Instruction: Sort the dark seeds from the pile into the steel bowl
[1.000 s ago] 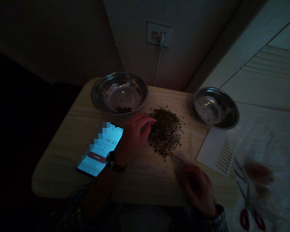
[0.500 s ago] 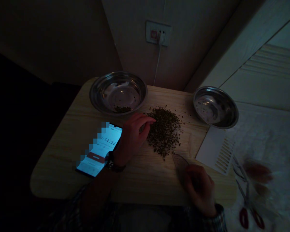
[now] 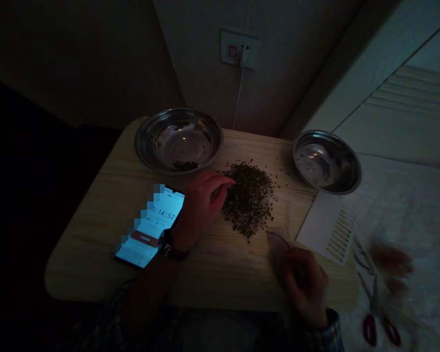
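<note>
Seeds (image 3: pixel 247 195), apparently mid-picking; left hand (image 3: pixel 204 200) pinched, contents unclear; right hand (image 3: pixel 306 281), near surface's (image 3: pixel 220 281) front edge, grasps thin implement (image 3: pixel 279 237); precision needed next.

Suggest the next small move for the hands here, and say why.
Probably ease the thin, curved-edged item in the right hand toward the near edge of the pile of small dark bits: its tip sits just short of the main pile, while the left hand is at the pile's left side. It is too dim to tell what the item is.
</note>
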The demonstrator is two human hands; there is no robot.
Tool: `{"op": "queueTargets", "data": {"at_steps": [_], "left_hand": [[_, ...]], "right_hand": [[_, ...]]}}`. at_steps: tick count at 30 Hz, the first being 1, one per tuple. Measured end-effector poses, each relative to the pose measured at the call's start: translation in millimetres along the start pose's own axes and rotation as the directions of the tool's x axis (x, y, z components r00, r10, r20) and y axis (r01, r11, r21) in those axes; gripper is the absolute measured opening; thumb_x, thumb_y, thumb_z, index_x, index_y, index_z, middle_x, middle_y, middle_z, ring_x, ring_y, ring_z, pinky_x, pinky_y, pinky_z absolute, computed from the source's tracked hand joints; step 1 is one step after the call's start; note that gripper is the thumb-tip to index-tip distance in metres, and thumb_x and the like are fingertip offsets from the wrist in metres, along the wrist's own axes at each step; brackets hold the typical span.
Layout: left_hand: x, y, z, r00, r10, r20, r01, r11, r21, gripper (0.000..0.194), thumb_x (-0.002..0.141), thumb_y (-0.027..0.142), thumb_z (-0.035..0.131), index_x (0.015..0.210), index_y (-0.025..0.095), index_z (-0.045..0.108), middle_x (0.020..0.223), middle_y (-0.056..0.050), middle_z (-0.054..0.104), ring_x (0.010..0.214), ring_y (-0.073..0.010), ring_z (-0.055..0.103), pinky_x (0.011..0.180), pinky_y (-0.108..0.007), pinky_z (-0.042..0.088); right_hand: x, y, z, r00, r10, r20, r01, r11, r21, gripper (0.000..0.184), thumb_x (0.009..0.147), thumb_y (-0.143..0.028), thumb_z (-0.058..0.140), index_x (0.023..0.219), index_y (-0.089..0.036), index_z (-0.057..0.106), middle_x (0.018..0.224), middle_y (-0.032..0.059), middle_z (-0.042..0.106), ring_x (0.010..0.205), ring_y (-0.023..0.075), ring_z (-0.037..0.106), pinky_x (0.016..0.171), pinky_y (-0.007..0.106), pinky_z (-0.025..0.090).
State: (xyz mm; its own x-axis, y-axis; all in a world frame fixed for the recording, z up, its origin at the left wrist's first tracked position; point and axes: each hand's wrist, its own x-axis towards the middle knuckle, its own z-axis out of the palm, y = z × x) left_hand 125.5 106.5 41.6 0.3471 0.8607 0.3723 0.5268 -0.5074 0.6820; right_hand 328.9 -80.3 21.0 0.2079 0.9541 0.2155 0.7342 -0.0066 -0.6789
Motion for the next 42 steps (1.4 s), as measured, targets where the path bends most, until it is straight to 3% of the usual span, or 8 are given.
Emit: {"op": "queueTargets", "data": {"at_steps": [8, 15, 29, 42], "left_hand": [[0.1, -0.2, 0.6, 1.0, -0.003, 0.008, 0.003, 1.0, -0.006, 0.022, 0.085, 0.008, 0.051, 0.095, 0.021, 0.067, 0.091, -0.001, 0.066, 0.089, -0.0163, 0.06, 0.083, -0.032, 0.048], [0.5, -0.5, 0.8, 1.0, -0.001, -0.003, 0.001, 1.0, -0.001, 0.023, 0.085, 0.008, 0.051, 0.094, 0.022, 0.067, 0.09, 0.0, 0.066, 0.088, -0.0164, 0.061, 0.082, -0.031, 0.049], [0.2, -1.8, 1.2, 1.0, 0.0, 0.002, -0.001, 1.0, 0.012, 0.022, 0.086, 0.009, 0.051, 0.094, 0.022, 0.066, 0.091, 0.0, 0.066, 0.089, -0.0166, 0.061, 0.083, -0.032, 0.048], [0.2, -1.4, 0.9, 1.0, 0.006, 0.005, -0.007, 1.0, 0.016, 0.023, 0.085, 0.008, 0.051, 0.095, 0.021, 0.067, 0.091, 0.0, 0.066, 0.088, -0.0158, 0.06, 0.083, -0.03, 0.048]], "right_hand": [[-2.0, 2.2, 0.9, 0.998, 0.024, -0.059, -0.024, 1.0, 0.003, 0.01, 0.082, -0.017, 0.056, 0.091, -0.022, 0.054, 0.075, 0.0003, 0.062, 0.057, 0.0124, 0.057, 0.051, 0.022, 0.045], [-1.8, 0.8, -0.9, 0.999, -0.031, 0.015, 0.031, 1.0, 0.0, 0.013, 0.081, -0.017, 0.056, 0.093, -0.022, 0.054, 0.075, -0.0004, 0.062, 0.058, 0.0127, 0.058, 0.053, 0.023, 0.046], [0.3, 0.7, 0.1, 0.996, 0.081, -0.04, -0.079, 0.996, 0.031, 0.011, 0.082, -0.018, 0.055, 0.093, -0.021, 0.054, 0.067, -0.0016, 0.059, 0.051, 0.0118, 0.054, 0.045, 0.021, 0.044], [3.4, -1.3, -0.5, 1.0, 0.025, 0.004, -0.025, 1.0, 0.012, 0.013, 0.082, -0.016, 0.055, 0.093, -0.023, 0.054, 0.073, -0.0013, 0.061, 0.06, 0.0124, 0.058, 0.054, 0.022, 0.047]]}}
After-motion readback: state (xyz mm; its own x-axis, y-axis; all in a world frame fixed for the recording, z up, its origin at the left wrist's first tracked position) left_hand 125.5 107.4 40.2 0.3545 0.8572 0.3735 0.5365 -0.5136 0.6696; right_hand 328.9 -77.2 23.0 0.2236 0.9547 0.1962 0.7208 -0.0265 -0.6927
